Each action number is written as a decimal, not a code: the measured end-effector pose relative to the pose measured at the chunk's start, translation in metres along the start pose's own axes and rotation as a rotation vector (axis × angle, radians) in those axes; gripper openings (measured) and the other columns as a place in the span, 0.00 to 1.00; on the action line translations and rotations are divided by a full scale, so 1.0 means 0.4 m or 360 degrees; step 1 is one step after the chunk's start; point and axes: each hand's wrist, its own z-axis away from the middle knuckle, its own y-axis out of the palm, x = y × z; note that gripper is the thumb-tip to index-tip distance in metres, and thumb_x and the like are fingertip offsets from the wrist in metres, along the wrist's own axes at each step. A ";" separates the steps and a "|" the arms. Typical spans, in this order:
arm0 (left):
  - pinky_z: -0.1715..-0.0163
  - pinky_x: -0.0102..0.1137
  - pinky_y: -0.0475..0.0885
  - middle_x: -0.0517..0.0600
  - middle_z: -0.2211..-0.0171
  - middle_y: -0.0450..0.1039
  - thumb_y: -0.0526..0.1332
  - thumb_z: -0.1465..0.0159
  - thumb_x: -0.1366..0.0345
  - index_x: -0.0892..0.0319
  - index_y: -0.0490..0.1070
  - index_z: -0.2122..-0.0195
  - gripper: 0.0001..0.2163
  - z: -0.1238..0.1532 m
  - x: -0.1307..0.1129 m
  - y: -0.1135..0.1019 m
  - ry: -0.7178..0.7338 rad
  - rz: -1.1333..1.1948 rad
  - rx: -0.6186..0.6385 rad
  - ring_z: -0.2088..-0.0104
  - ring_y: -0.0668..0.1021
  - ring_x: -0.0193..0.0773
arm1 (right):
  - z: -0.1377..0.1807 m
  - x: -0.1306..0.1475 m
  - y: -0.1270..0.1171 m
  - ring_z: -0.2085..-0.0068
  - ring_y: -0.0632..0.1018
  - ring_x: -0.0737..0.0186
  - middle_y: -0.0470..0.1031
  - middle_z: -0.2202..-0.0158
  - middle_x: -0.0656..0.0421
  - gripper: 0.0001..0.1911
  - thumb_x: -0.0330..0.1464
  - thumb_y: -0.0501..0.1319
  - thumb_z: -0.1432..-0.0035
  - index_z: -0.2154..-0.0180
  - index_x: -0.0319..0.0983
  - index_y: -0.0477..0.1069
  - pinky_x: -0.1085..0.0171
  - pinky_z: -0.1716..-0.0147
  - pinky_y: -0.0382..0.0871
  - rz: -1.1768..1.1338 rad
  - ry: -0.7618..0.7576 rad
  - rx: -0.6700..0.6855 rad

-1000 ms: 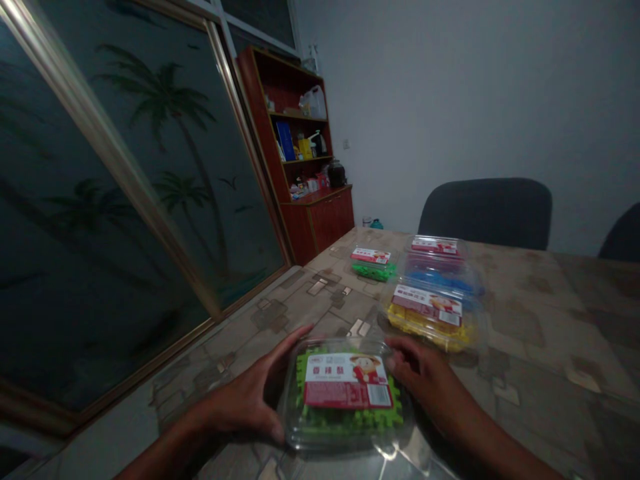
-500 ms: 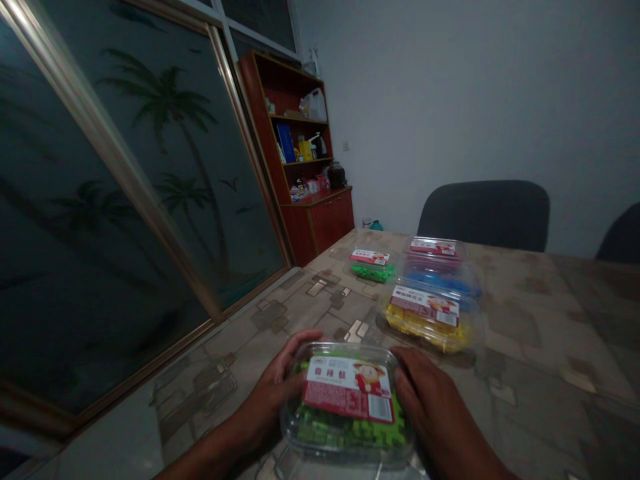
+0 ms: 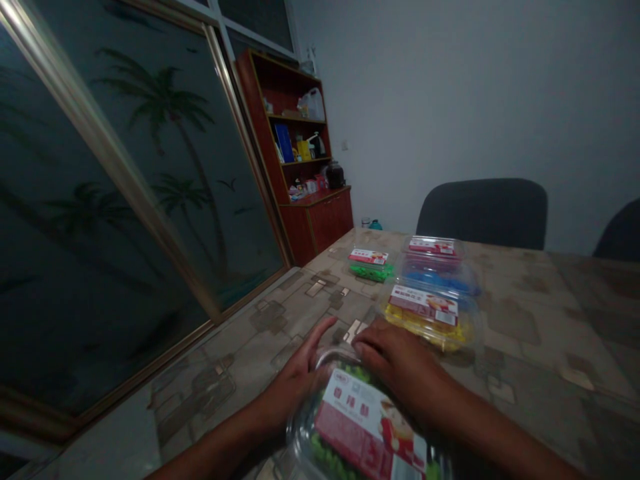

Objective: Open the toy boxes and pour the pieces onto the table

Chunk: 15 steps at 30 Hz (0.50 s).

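Note:
A clear plastic clamshell box (image 3: pixel 335 453) with bright green pieces inside lies at the table's near edge, turned at an angle. Its lid carries a white and red label (image 3: pixel 367 427) with a cartoon figure. My left hand (image 3: pixel 300 373) grips the box's left far corner, one finger stretched out past it. Along the far right edge, my right hand (image 3: pixel 395 350) is curled against the same box, its fingertips at the far rim. Just beyond my right hand rests a similar box with yellow pieces (image 3: pixel 425 320).
Further back stand a box with green pieces (image 3: pixel 371 270), one with blue contents (image 3: pixel 435 279) and another labelled box (image 3: pixel 433 248). A dark chair (image 3: pixel 483 210) is behind the table (image 3: pixel 280 320). A reddish shelf cabinet (image 3: pixel 325 220) and glass sliding door (image 3: pixel 175 200) are at left.
The box in my hands has turned clockwise and come nearer, its lower part leaving the view. My right hand has moved left and forward to the far edge; a left finger has lifted away.

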 end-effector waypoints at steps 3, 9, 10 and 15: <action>0.72 0.25 0.68 0.50 0.66 0.74 0.71 0.46 0.62 0.56 0.44 0.34 0.45 -0.021 -0.004 0.018 -0.0067 -0.0030 0.0014 0.71 0.76 0.34 | -0.028 0.009 0.011 0.71 0.71 0.66 0.72 0.73 0.59 0.16 0.30 0.52 0.37 0.75 0.34 0.71 0.68 0.71 0.60 -0.0172 -0.0032 0.0095; 0.69 0.27 0.69 0.53 0.61 0.76 0.72 0.47 0.60 0.57 0.52 0.37 0.40 -0.023 0.002 0.026 -0.0159 0.0034 -0.0098 0.69 0.77 0.35 | -0.014 -0.013 0.020 0.65 0.74 0.64 0.75 0.67 0.59 0.08 0.25 0.56 0.44 0.66 0.35 0.75 0.68 0.66 0.63 -0.0354 -0.0069 0.0128; 0.69 0.27 0.70 0.53 0.61 0.76 0.72 0.47 0.59 0.57 0.56 0.39 0.37 -0.021 0.002 0.026 -0.0142 0.0033 -0.0117 0.68 0.77 0.36 | -0.009 -0.016 0.016 0.66 0.74 0.64 0.75 0.67 0.59 0.09 0.25 0.56 0.44 0.66 0.35 0.74 0.68 0.66 0.63 -0.0372 -0.0058 0.0133; 0.66 0.28 0.71 0.49 0.62 0.77 0.69 0.44 0.57 0.56 0.72 0.52 0.20 -0.020 -0.003 0.025 -0.0020 -0.0065 -0.0084 0.65 0.78 0.39 | 0.023 0.008 -0.023 0.62 0.72 0.63 0.72 0.64 0.58 0.09 0.31 0.51 0.36 0.62 0.37 0.69 0.65 0.62 0.64 -0.0369 -0.0144 -0.0143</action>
